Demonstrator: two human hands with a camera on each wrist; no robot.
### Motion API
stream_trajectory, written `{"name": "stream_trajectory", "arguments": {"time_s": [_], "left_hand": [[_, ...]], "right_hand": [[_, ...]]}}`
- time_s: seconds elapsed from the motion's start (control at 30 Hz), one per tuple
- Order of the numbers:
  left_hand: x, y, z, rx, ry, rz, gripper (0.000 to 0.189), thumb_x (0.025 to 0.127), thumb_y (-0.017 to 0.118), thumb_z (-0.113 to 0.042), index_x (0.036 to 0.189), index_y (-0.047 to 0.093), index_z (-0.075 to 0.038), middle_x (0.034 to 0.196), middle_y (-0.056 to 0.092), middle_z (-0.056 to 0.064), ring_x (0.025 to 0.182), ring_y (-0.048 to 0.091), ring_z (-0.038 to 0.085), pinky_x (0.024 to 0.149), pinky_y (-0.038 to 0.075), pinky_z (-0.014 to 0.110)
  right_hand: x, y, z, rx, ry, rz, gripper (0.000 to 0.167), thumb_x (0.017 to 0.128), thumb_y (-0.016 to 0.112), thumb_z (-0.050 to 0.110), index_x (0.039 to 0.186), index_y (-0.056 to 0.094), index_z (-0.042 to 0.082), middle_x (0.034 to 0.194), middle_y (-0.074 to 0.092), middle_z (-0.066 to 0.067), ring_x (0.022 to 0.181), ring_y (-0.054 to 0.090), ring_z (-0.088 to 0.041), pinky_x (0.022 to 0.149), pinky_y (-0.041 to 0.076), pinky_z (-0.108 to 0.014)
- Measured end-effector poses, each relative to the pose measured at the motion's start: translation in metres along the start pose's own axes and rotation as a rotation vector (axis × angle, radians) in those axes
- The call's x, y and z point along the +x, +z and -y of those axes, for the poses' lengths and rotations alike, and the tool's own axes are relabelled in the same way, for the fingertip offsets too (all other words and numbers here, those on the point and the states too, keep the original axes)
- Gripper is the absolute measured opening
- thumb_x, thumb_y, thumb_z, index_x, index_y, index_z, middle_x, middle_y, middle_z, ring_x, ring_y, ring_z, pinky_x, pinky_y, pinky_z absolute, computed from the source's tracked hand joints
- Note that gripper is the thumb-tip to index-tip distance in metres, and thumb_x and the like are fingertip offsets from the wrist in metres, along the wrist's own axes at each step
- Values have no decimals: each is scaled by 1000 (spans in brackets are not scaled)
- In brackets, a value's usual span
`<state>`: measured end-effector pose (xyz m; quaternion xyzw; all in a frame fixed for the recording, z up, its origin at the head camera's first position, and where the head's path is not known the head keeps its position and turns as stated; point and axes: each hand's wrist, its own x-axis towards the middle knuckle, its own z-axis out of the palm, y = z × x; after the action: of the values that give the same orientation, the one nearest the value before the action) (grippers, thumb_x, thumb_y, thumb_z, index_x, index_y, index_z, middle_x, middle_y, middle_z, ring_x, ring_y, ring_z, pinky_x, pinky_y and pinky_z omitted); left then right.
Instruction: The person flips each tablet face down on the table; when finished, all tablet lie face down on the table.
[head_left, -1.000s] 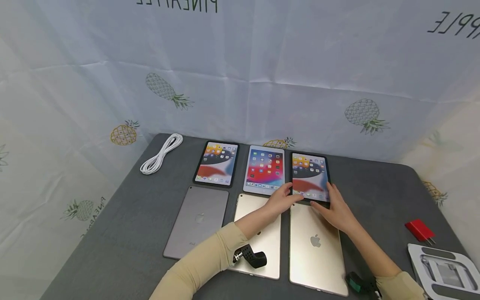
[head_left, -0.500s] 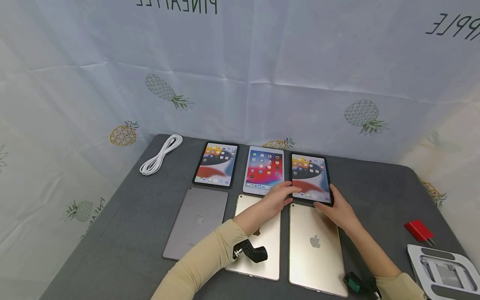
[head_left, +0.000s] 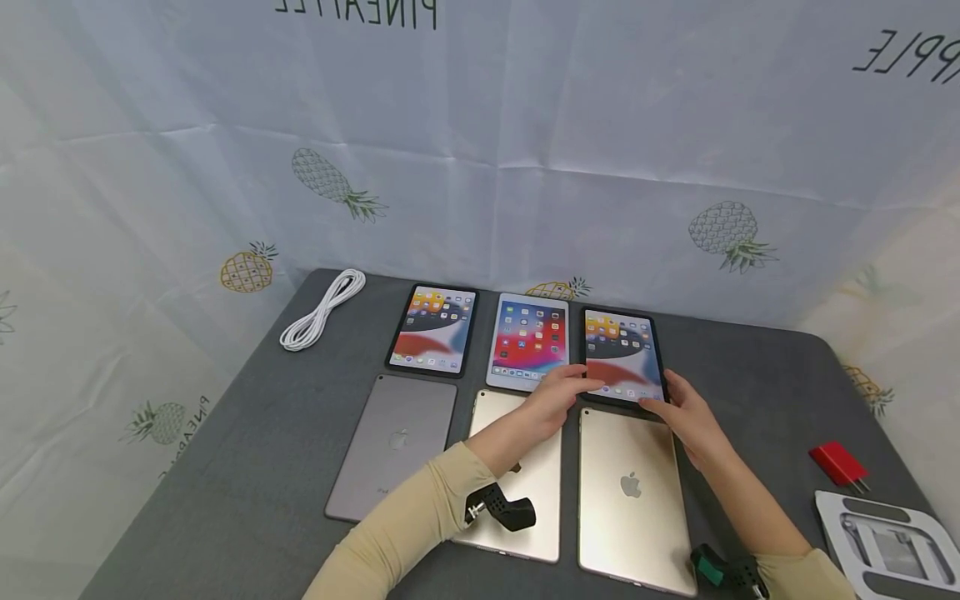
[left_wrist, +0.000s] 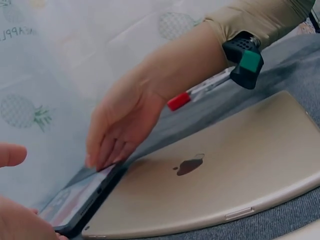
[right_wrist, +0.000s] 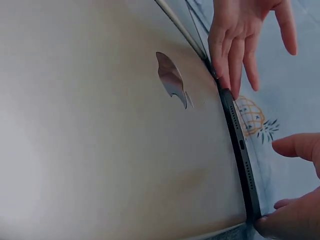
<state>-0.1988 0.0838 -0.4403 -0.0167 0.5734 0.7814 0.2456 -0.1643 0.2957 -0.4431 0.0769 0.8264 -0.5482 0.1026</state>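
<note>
Six tablets lie in two rows on the grey table (head_left: 240,467). The back row is face up with lit screens; the front row is face down. Both hands are at the near end of the black-framed tablet (head_left: 622,354) at the back right. My left hand (head_left: 558,392) touches its near left corner with straight fingers (right_wrist: 227,60). My right hand (head_left: 686,408) lays straight fingers (left_wrist: 107,150) on its near right corner. The tablet's dark edge (right_wrist: 240,145) sits against the gold tablet (head_left: 632,492), whose logo faces up.
A coiled white cable (head_left: 322,308) lies at the back left. A red plug (head_left: 838,461) and a white stand (head_left: 888,533) are at the right edge. A pineapple-print cloth (head_left: 525,167) hangs behind the table. Another gold tablet (head_left: 525,492) lies under my left forearm.
The black-framed tablet has shifted slightly away from me. My right hand has slid from its near edge to its near right corner; the left hand stays at the left corner.
</note>
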Motion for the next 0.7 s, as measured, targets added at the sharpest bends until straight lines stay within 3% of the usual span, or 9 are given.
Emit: {"name": "stream_trajectory", "arguments": {"time_s": [0.17, 0.37, 0.57, 0.7], "left_hand": [[-3, 3, -2, -66, -14, -9, 58, 89, 65, -8, 140, 42, 6, 145, 41, 16, 136, 33, 33, 115, 23, 51], [-2, 3, 0, -148, -13, -38, 62, 92, 62, -3, 146, 32, 8, 148, 35, 24, 135, 37, 38, 109, 36, 46], [0, 4, 2, -49, 23, -91, 60, 94, 60, -3, 145, 30, 11, 139, 43, 25, 122, 53, 31, 99, 47, 38], [2, 3, 0, 3, 37, -122, 55, 94, 61, -5, 140, 38, 14, 129, 53, 22, 103, 61, 24, 92, 52, 33]], "right_hand": [[-2, -1, 3, 61, 0, -23, 84, 100, 56, 19, 153, -6, -3, 159, -1, -26, 146, 5, -41, 114, 15, -55], [-6, -3, 8, 128, -8, -50, 79, 101, 53, 18, 154, -3, -1, 161, -2, -21, 147, 0, -37, 116, 8, -53], [-6, -3, 11, 157, 1, -54, 78, 101, 52, 20, 155, -1, 2, 161, 0, -21, 147, 1, -37, 115, 7, -57], [-6, -3, 13, 144, -4, -53, 77, 101, 52, 21, 156, 1, 2, 161, 3, -21, 147, 5, -36, 115, 13, -57]]}}
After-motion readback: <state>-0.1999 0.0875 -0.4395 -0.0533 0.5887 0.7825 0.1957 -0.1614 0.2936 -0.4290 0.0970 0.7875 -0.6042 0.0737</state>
